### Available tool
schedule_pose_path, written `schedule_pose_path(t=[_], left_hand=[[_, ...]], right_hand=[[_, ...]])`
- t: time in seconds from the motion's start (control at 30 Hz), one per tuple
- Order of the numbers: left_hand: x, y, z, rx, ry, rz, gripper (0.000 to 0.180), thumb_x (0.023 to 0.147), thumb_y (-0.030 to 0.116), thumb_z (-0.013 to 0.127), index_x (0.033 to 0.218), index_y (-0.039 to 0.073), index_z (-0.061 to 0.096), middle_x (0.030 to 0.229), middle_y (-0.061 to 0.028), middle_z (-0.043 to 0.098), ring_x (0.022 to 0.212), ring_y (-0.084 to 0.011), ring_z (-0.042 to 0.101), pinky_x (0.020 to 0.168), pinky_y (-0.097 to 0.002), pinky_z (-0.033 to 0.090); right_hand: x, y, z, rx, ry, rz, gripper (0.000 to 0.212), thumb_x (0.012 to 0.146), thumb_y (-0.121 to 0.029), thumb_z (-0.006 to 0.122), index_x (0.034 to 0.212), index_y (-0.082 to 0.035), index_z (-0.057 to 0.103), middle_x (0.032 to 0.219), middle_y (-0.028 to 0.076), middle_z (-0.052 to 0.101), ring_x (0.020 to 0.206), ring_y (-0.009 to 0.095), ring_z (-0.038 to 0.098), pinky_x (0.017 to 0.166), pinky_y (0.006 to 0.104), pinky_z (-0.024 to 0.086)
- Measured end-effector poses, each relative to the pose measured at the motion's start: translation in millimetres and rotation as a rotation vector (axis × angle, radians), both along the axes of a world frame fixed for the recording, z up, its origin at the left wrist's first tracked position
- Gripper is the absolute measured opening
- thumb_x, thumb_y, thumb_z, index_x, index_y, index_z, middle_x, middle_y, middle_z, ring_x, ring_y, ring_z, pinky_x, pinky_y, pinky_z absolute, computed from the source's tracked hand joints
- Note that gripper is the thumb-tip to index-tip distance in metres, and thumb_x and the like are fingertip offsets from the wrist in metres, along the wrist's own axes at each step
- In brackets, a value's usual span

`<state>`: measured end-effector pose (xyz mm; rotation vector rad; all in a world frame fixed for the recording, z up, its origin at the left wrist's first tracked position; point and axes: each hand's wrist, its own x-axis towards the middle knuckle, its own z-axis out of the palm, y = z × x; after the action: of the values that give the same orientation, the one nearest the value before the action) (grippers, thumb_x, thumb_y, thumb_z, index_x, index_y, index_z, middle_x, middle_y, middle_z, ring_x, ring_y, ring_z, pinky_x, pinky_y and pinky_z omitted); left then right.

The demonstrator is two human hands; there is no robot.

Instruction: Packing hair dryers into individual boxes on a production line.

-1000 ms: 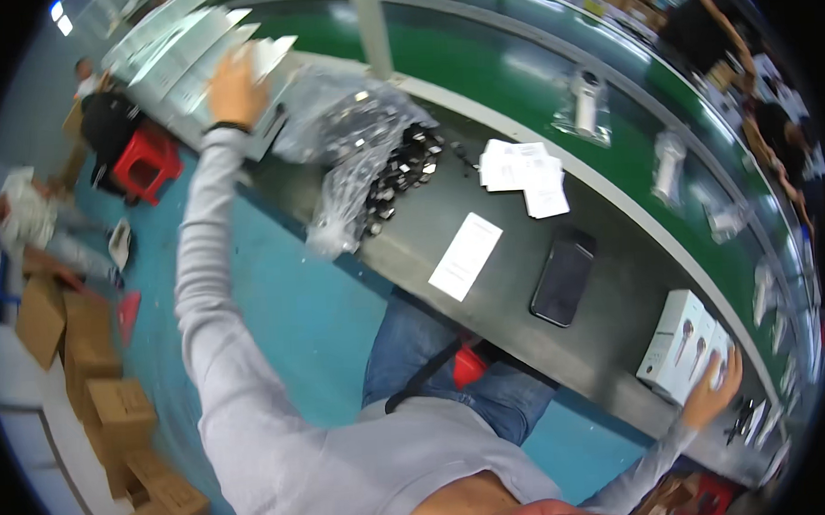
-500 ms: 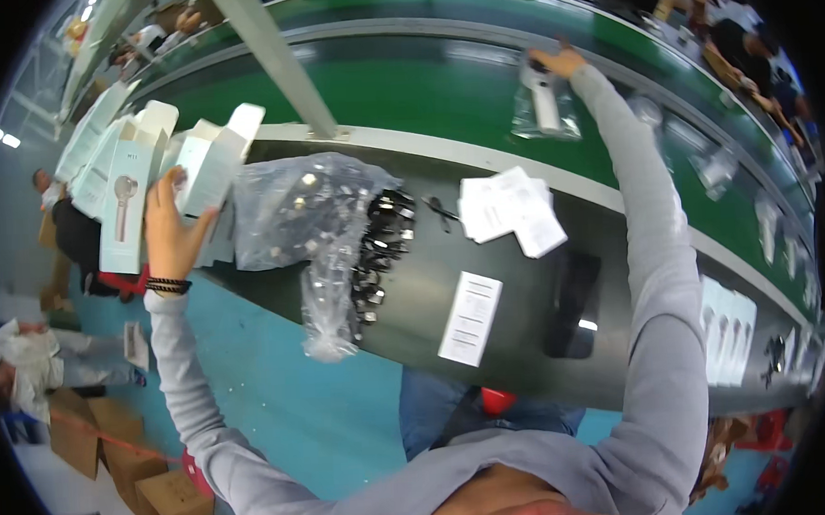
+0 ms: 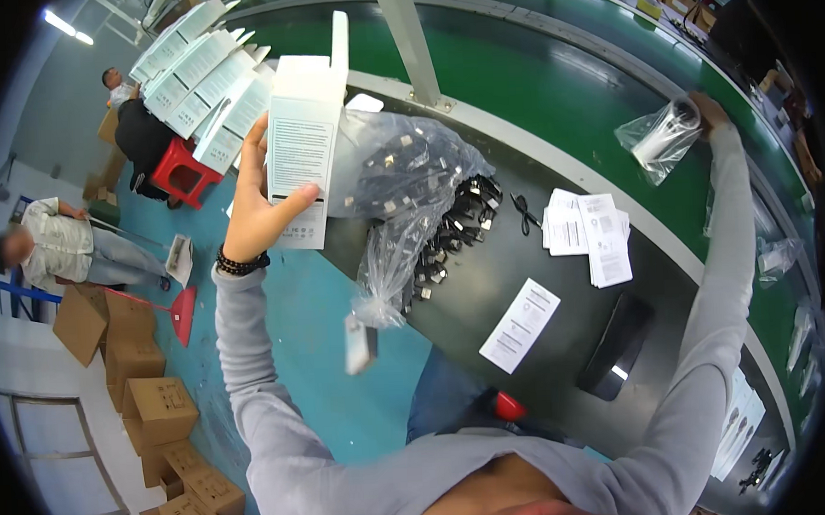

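Head view: my two hands are well apart. Left hand (image 3: 258,204) is clamped on a pale carton (image 3: 302,143) at the far left, thumb on the printed face, top flap raised. Right hand (image 3: 712,114) reaches to the far right, touching the end of a bagged device (image 3: 670,138) over the green belt (image 3: 553,104). I judge the step in hand as picking up that device with the carton held ready; the next move calls for a sure grip through slippery film.

Hard to make out: right fingers partly hidden, so I cannot tell whether they have closed. Carton's inside does not show. A pale object (image 3: 360,344) below the clear bag (image 3: 408,166) is blurred. My right sleeve partly covers boxes (image 3: 740,427) near right on the worktop (image 3: 460,301).
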<state>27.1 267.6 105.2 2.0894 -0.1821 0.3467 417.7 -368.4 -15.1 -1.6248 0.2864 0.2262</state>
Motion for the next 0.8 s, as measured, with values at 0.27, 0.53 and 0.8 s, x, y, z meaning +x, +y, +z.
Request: schedule_pose_path(t=[0.27,0.53,0.8], left_hand=[[-86,-32,-23,-0.380,-0.006,0.034,0.065,0.078,0.020,0.061,0.132,-0.003,0.034,0.125,-0.0107,0.047,0.114,-0.0182,0.046,0.098,-0.0298,0.033],[-191,-16,-70,-0.492,0.200,-0.079,0.086,0.069,0.032,0.076,0.133,0.000,0.029,0.123,-0.0110,0.047,0.114,-0.0188,0.045,0.097,-0.0307,0.034],[-256,-63,-79,-0.616,0.583,-0.118,0.090,0.070,0.036,0.078,0.137,0.000,0.029,0.134,-0.0105,0.040,0.123,-0.0215,0.038,0.102,-0.0327,0.029]], right_hand=[[-98,-62,26,-0.142,-0.141,-0.134,0.016,0.082,-0.014,0.057,0.091,0.000,0.055,0.088,0.010,0.057,0.076,0.021,0.057,0.067,0.0369,0.053],[-103,-96,-59,-0.285,0.133,-0.354,0.024,0.081,-0.029,0.060,0.083,-0.005,0.057,0.075,0.009,0.058,0.064,0.021,0.056,0.061,0.0354,0.052],[-96,-63,-56,-0.584,0.038,-0.358,0.057,0.080,-0.053,0.053,0.105,-0.002,0.062,0.099,0.012,0.064,0.081,0.022,0.060,0.060,0.0354,0.047]])
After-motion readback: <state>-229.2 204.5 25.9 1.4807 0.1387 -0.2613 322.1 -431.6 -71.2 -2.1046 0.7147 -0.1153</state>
